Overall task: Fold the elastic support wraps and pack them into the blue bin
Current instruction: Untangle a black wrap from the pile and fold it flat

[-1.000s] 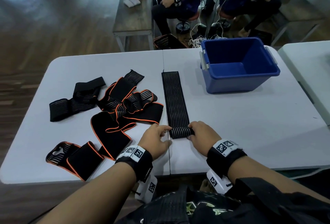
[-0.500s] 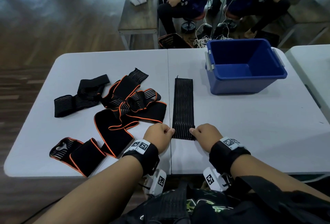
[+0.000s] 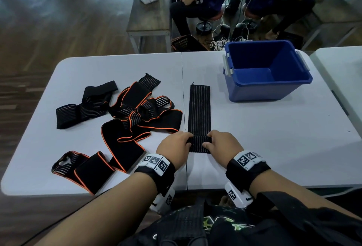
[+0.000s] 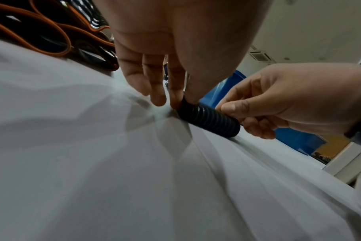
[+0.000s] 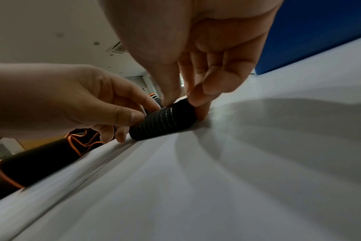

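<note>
Both of your hands are on the near end of the ribbed black wrap (image 3: 198,112), which lies straight along the white table (image 3: 274,138) with its far end pointing to 12 o'clock. Your left hand (image 3: 174,146) pinches the left edge of the turned-over end between thumb and fingers, and your right hand (image 3: 221,145) pinches the right edge the same way; the wrist views show a rounded fold of ribbed fabric held between the two pinches. Half a second ago the strip lay flat with your hands only at its near corners, and now that end is doubled over onto the strip, so the fold on this wrap looks freshly restarted, with most of its length left to take up toward 12 o'clock. The blue bin (image 3: 254,93) stands at about 1 o'clock from your hands, well apart, and nothing shows inside it. At 9 to 10 o'clock the orange-trimmed wraps (image 3: 125,128) and another black wrap (image 3: 86,106) lie in a loose tangle, unfolded, so by my judgement the task is near its start.
</note>
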`<action>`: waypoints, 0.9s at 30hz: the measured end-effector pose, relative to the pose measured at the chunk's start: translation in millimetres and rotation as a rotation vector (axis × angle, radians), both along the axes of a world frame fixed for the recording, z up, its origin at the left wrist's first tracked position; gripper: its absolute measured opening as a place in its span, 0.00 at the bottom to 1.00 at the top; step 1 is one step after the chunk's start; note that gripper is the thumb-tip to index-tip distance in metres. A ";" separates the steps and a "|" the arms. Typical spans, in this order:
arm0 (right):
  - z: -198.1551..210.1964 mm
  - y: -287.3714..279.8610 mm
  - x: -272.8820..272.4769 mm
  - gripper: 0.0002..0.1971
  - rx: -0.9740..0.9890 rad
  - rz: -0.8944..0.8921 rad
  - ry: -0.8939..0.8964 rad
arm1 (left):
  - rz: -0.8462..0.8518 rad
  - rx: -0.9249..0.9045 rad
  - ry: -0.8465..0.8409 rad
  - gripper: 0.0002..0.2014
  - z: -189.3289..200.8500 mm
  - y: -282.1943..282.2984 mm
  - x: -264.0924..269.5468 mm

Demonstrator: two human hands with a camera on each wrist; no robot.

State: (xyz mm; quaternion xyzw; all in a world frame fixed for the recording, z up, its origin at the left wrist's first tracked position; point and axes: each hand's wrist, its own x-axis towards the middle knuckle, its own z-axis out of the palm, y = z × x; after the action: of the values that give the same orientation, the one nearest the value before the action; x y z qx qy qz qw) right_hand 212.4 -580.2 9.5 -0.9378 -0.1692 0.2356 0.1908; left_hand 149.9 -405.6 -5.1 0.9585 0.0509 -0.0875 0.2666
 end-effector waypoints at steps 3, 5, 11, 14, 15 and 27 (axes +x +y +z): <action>-0.9 -2.9 -3.3 0.19 -0.025 0.077 0.039 | -0.037 0.004 0.068 0.23 -4.2 1.1 -0.8; -2.9 -5.2 -5.1 0.23 -0.115 0.162 0.022 | -0.043 -0.011 0.127 0.31 -6.0 2.2 -2.5; -8.6 -11.3 1.0 0.13 0.046 0.016 0.076 | 0.127 -0.172 0.099 0.22 -8.5 8.1 -0.4; -11.9 -15.2 6.3 0.16 0.168 -0.144 0.148 | 0.185 -0.241 0.142 0.08 -1.8 7.5 2.5; -13.3 -16.2 7.3 0.20 0.178 -0.179 0.165 | 0.189 -0.242 0.157 0.10 -0.9 7.7 2.9; -11.7 -8.8 12.2 0.27 0.163 -0.288 0.263 | 0.299 -0.226 0.203 0.18 1.9 9.0 7.2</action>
State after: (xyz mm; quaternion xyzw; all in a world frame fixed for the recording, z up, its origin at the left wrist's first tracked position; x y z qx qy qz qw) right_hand 224.6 -589.0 -2.2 -0.8950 -0.0254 0.3115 0.3183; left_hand 157.1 -396.6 -3.2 0.8905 0.2091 -0.1481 0.3759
